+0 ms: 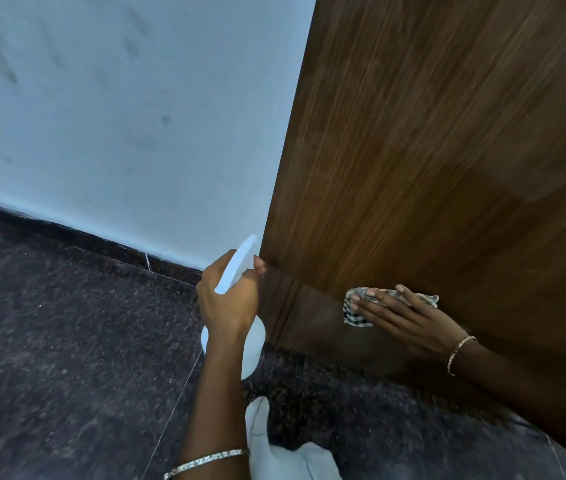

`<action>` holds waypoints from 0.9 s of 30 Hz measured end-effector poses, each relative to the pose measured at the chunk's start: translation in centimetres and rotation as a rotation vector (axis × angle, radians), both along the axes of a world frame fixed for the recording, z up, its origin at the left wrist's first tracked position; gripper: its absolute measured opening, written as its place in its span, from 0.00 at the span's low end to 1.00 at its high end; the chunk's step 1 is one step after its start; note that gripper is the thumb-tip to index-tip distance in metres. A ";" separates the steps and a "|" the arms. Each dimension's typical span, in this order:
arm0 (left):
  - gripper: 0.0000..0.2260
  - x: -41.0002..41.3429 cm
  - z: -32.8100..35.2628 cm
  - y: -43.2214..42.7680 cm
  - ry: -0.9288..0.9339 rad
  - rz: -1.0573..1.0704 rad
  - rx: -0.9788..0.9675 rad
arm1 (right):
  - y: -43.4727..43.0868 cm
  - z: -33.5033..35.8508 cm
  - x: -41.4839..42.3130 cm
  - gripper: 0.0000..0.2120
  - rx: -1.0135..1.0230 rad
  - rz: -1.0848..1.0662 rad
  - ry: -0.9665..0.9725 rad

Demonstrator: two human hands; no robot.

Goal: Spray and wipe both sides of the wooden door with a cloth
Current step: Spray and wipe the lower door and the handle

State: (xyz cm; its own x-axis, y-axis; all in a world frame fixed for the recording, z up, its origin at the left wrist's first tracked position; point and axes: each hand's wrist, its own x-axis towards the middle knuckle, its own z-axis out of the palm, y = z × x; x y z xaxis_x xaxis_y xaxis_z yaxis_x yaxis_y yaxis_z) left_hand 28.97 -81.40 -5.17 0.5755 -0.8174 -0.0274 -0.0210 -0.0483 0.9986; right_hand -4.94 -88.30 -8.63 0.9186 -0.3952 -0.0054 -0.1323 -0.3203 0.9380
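Observation:
The dark brown wooden door [447, 150] fills the right side, its edge running down beside the wall. My left hand [229, 299] grips a white spray bottle [252, 348] by its neck, nozzle close to the door's lower edge. My right hand [409, 317] lies flat, fingers spread, pressing a checked cloth [354, 315] against the door's lower part near the floor. Most of the cloth is hidden under my fingers.
A pale blue wall [118, 116] with dark smudges stands to the left, with a dark skirting [66, 230] along its base. The floor [66, 341] is dark speckled stone. White fabric [285, 459] shows at the bottom of the view.

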 end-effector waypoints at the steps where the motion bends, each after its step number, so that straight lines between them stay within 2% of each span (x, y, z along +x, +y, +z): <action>1: 0.07 0.2 0.1 0.0 -0.005 0.005 -0.002 | 0.1 0.0 0.0 0.30 -0.006 -0.022 0.019; 6: 0.07 0.8 0.3 0.2 -0.022 -0.008 0.001 | -0.4 0.3 4.4 0.31 -0.028 0.000 0.018; 10: 0.07 0.9 0.6 0.3 -0.014 -0.003 0.010 | -2.2 0.3 12.8 0.34 -0.005 0.082 -0.070; 13: 0.06 0.7 0.9 0.4 -0.038 -0.019 -0.015 | -3.1 -0.3 19.0 0.32 0.056 0.113 -0.026; 16: 0.06 0.6 0.9 0.3 -0.053 -0.013 -0.019 | -3.5 -0.6 20.9 0.31 0.078 0.124 -0.076; 20: 0.07 0.6 0.7 0.1 -0.047 -0.011 -0.019 | -3.1 -0.5 15.7 0.31 0.071 0.129 -0.116; 24: 0.09 0.6 0.7 0.0 -0.024 -0.031 -0.006 | -1.3 0.2 4.7 0.30 -0.012 0.096 -0.037; 27: 0.07 0.9 0.9 0.2 -0.046 -0.050 -0.011 | 0.1 0.8 -1.5 0.32 0.022 -0.003 -0.012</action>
State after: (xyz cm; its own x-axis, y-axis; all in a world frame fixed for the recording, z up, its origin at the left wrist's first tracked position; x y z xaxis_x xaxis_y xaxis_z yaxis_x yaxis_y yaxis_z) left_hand 29.82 -81.18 -4.30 0.5344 -0.8452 0.0076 -0.0690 -0.0347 0.9970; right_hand -6.47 -88.15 -7.84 0.9176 -0.3976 -0.0028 -0.1447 -0.3405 0.9291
